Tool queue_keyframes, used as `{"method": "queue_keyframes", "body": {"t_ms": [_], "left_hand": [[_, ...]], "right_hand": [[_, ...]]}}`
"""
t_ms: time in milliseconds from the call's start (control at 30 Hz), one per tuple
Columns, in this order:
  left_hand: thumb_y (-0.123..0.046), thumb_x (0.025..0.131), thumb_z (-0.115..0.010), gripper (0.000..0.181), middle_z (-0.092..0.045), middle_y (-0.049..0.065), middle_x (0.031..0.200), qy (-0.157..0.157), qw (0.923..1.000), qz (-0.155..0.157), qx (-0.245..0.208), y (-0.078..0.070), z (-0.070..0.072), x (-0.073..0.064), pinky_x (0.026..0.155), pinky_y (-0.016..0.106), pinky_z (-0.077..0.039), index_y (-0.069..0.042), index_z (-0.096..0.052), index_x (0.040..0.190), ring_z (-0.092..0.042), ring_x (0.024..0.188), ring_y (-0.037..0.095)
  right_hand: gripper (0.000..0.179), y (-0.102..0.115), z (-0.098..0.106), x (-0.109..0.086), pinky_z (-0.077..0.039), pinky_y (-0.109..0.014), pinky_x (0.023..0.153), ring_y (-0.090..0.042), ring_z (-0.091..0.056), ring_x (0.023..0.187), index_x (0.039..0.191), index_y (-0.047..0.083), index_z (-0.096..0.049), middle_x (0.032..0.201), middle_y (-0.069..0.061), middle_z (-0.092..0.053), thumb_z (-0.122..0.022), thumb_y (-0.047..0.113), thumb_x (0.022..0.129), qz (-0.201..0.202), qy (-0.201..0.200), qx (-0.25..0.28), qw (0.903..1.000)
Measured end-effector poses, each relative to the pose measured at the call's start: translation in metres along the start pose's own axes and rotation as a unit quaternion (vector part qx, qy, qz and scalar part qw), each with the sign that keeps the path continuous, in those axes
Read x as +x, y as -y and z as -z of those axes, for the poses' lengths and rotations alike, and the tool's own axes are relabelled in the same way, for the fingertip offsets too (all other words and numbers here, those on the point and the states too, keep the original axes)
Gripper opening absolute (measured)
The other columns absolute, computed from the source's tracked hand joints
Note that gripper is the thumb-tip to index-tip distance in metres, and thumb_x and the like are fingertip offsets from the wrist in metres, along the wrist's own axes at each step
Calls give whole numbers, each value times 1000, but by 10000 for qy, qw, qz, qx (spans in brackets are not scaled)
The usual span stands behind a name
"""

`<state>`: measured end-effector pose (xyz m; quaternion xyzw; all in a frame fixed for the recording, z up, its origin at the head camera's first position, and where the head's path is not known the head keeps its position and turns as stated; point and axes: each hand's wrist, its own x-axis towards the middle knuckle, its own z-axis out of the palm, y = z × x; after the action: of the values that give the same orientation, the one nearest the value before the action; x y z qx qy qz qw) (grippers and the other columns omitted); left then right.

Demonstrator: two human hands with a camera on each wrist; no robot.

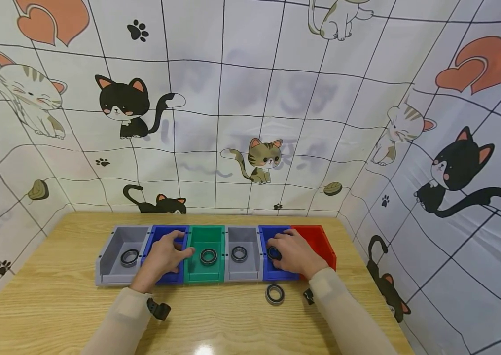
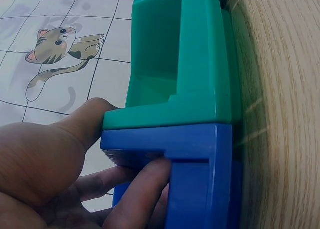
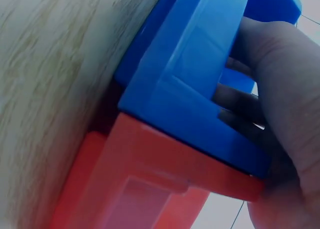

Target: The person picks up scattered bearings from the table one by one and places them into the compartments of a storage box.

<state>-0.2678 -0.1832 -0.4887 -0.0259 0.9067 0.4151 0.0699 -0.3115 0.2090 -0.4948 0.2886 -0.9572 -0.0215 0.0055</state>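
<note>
In the head view, a row of joined bins crosses the table. My left hand (image 1: 165, 254) reaches over the second bin, a blue one (image 1: 170, 279), fingers inside and thumb apart, over the green bin (image 1: 206, 276). The left wrist view shows nothing between those fingers; the bin's floor is mostly hidden. My right hand (image 1: 294, 250) is down in the other blue bin (image 1: 280, 274), fingers bent around a ring-shaped ball bearing (image 1: 274, 253). The right wrist view hides that bearing behind the bin wall. Another ball bearing (image 1: 274, 294) lies on the table in front.
Bearings lie in the left grey bin (image 1: 105, 266), the green bin and the other grey bin (image 1: 243, 274). A red bin (image 1: 321, 241) ends the row at the right. Behind the wooden table (image 1: 215, 315) hangs a cat-printed cloth (image 1: 197, 123).
</note>
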Motion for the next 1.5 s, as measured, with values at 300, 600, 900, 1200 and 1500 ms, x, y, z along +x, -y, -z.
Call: {"method": "queue_keyframes", "body": {"t_ms": [300, 600, 900, 1200, 1500], "left_hand": [[-25, 109, -82, 73, -73, 37, 142, -29, 10000, -38, -33, -2, 0, -1, 72, 47, -72, 3, -50, 169, -84, 72, 26], [-25, 109, -82, 74, -73, 37, 142, -21, 10000, -14, -17, -1, -1, -1, 71, 44, -72, 3, -50, 169, -82, 69, 23], [-25, 110, -82, 73, -73, 38, 142, -42, 10000, -40, -25, -2, 0, -2, 71, 46, -72, 4, -50, 169, -83, 71, 26], [-25, 110, -82, 73, -74, 37, 140, -26, 10000, -49, 42, -1, 0, -2, 71, 46, -72, 5, -50, 169, -83, 70, 26], [-24, 109, -83, 73, -74, 36, 139, -24, 10000, -73, -11, -1, 0, -1, 69, 44, -72, 4, -52, 168, -83, 70, 26]], "right_hand": [[48, 2, 2, -1, -46, -64, 136, -30, -79, 136, 142, 15, -81, 140, -7, -85, -95, 33, 99, -22, 10, 28, 10000], [47, 4, 2, -11, -46, -65, 136, -35, -73, 144, 145, 14, -80, 146, -10, -82, -91, 29, 102, -40, -134, 304, 9994], [47, 10, 6, -39, -59, -56, 125, -30, -73, 137, 148, 20, -81, 146, -6, -79, -92, 28, 103, -105, -628, 542, 9965], [44, 21, 10, -70, -67, -50, 112, -26, -77, 126, 142, 23, -84, 137, -4, -80, -94, 27, 100, 57, -1072, 499, 9930], [41, 33, 4, -92, -71, -33, 96, -10, -72, 107, 140, 25, -84, 125, 5, -77, -93, 29, 101, 579, -1154, 870, 9878]]}}
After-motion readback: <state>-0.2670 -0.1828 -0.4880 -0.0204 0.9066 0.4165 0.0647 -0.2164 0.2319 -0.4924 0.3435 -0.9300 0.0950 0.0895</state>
